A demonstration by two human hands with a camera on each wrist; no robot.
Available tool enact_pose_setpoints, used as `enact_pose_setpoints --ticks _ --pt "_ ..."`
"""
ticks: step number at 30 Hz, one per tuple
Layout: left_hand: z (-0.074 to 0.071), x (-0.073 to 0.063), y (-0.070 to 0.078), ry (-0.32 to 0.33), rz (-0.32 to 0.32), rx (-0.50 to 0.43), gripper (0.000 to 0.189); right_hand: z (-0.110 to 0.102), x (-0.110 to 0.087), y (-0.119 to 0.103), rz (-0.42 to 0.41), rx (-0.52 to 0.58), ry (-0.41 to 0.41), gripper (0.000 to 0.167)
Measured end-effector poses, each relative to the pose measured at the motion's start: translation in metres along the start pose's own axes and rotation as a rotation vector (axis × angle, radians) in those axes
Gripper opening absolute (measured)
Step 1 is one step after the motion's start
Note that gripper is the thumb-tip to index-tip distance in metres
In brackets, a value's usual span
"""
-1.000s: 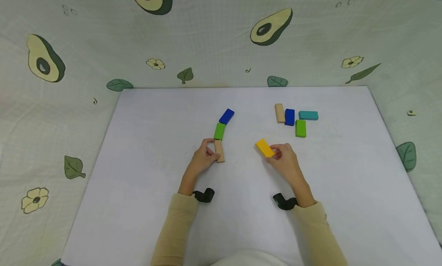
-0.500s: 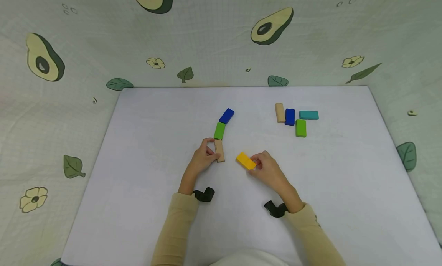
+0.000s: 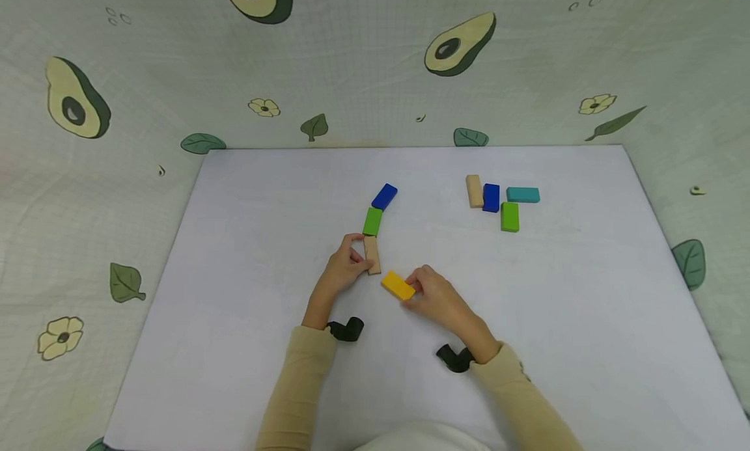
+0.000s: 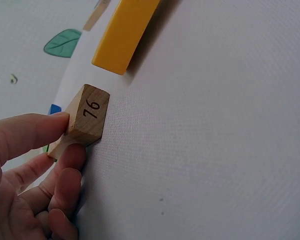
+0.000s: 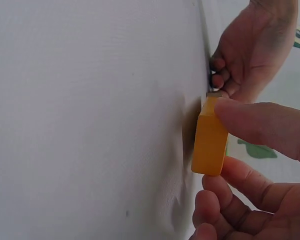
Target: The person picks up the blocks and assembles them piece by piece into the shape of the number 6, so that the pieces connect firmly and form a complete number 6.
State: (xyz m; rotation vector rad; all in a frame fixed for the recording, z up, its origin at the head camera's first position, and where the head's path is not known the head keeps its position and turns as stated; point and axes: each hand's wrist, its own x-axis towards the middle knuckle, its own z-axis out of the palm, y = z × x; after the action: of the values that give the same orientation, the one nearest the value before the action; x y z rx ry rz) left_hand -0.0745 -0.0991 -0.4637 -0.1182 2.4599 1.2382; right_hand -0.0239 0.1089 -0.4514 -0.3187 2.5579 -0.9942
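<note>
My left hand [image 3: 342, 269] pinches a plain wooden block [image 3: 372, 255] lengthwise between thumb and fingers. The number 76 shows on its end face in the left wrist view. Beyond it a green block [image 3: 372, 222] and a blue block [image 3: 385, 196] carry on end to end in a slightly bent row. My right hand [image 3: 438, 299] grips a yellow block [image 3: 398, 286] by its sides, thumb against fingers, just right of the wooden block's near end. In the right wrist view a shadow lies beside the yellow block [image 5: 210, 142].
At the back right lie another wooden block [image 3: 474, 191], a second blue block [image 3: 491, 198], a teal block [image 3: 523, 195] and a second green block [image 3: 510, 217], close together. All rest on a white table [image 3: 263, 210]. An avocado-print cloth [image 3: 363, 60] rises behind it.
My right hand has carried the yellow block left and toward me, close to the wooden block, and the block now lies flatter across the view. The left hand has stayed in place.
</note>
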Motion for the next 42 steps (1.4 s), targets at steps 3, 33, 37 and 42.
enact_pose_setpoints --ticks 3,33,37,42 --pt "0.000 0.000 0.000 -0.001 -0.007 0.005 0.056 0.003 0.000 -0.003 0.009 -0.009 -0.026 0.035" --pt "-0.001 0.000 -0.001 -0.005 -0.004 -0.009 0.056 0.021 0.013 -0.022 -0.012 0.025 -0.029 0.016" --pt "-0.001 0.001 -0.002 -0.006 -0.003 -0.008 0.056 0.020 0.013 -0.022 -0.005 0.048 -0.031 0.016" --pt "-0.003 0.001 -0.002 -0.002 0.003 -0.011 0.055 0.020 0.014 -0.020 -0.020 0.070 -0.027 0.015"
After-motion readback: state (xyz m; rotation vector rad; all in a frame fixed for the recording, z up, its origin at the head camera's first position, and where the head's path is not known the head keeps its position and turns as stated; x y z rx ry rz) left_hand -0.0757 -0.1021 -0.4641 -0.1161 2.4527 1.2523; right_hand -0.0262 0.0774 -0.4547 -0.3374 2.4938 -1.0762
